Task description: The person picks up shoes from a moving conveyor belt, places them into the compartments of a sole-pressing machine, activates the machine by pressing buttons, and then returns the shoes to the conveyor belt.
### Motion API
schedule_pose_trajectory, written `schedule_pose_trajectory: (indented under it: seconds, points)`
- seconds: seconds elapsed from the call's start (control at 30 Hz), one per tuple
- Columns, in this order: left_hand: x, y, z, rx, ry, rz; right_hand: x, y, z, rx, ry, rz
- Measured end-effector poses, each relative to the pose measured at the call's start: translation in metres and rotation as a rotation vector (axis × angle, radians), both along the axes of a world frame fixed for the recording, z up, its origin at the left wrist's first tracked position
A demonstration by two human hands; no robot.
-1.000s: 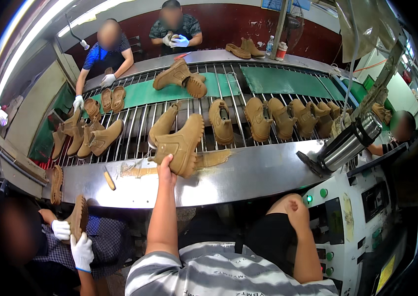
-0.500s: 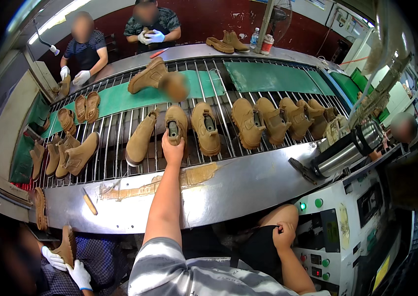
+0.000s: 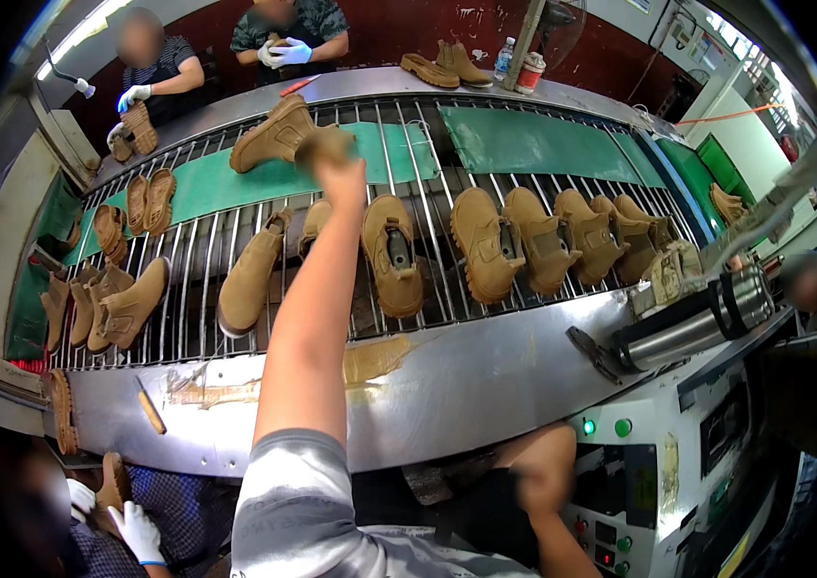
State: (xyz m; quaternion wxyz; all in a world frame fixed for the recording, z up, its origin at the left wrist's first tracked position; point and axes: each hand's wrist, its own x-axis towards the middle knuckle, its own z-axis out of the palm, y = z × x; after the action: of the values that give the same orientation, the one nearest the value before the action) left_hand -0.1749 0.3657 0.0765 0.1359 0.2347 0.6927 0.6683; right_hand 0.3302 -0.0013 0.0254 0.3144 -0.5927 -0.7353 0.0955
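My left hand is stretched out over the rail rack, at the near end of tan boots lying on the green sheet. One tan boot shows clearly there; a blur covers my fingers and the part they reach. Beneath my forearm, another tan boot is mostly hidden. Upright beside it stand a tan boot on the left and a tan boot with a dark opening on the right. My right hand is low, by my thigh, its fingers blurred.
More boots line the rack rightward; others stand at its left with soles. The metal ledge carries a wooden-handled tool, pliers and a steel flask. Co-workers handle footwear far left and lower left.
My left hand has let go of the upright boot in the row and moved farther away to the boots on the green sheet. The view has shifted slightly.
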Motion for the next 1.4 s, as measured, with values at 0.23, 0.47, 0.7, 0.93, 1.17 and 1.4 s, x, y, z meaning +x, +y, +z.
schedule_pose_trajectory:
  seconds: [0.23,0.47,0.7,0.93,1.17,1.4]
  points:
    - [-0.053,0.083,-0.061,-0.648,0.101,0.239,0.013,0.018,-0.013,0.029,0.035,-0.019]
    - [-0.086,0.121,-0.113,-0.573,0.317,0.227,0.034,0.007,-0.021,-0.160,-0.126,-0.068]
    - [-0.085,0.059,-0.049,0.019,-0.293,-0.266,0.025,0.001,-0.022,0.030,0.123,-0.117]
    - [-0.016,-0.164,0.028,0.297,-0.858,-0.543,0.018,-0.014,-0.036,0.041,0.138,-0.125]
    - [0.148,-0.405,0.027,0.641,-1.170,-1.106,-0.037,0.002,-0.013,-1.196,1.678,0.192]
    - [0.233,-0.500,-0.005,0.148,-1.436,-1.303,-0.051,0.002,0.071,-0.508,2.352,0.995]
